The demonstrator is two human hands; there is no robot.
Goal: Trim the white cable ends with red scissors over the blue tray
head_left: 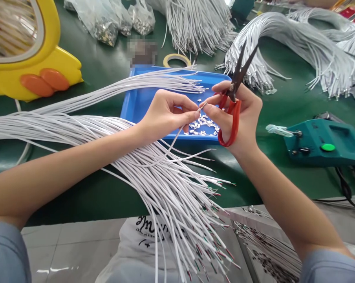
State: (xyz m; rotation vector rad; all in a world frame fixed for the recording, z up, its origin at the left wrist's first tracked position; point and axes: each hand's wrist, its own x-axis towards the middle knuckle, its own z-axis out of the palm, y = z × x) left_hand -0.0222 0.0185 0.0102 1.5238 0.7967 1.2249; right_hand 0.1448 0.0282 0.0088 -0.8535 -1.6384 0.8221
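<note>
Over a blue tray (127,100), my left hand (168,114) pinches a white cable (177,135) close to its end. My right hand (242,114) carries scissors (235,88) with red handles looped over its fingers, the dark blades pointing up and away. Its thumb and forefinger are closed at the cable's tip, where a tiny piece is too small to make out. Small white pieces (202,125) lie scattered in the tray. Below my left forearm spreads a bundle of white cables (165,173), many with stripped ends showing red and green wires. Another cable bundle (154,80) rests across the tray.
A teal device (327,139) with a green button sits at the right, its black cord trailing down. Yellow tape (177,59) lies behind the tray. More cable bundles (283,39) and plastic bags of small parts (107,23) are at the back. A yellow duck-shaped object (59,63) stands left.
</note>
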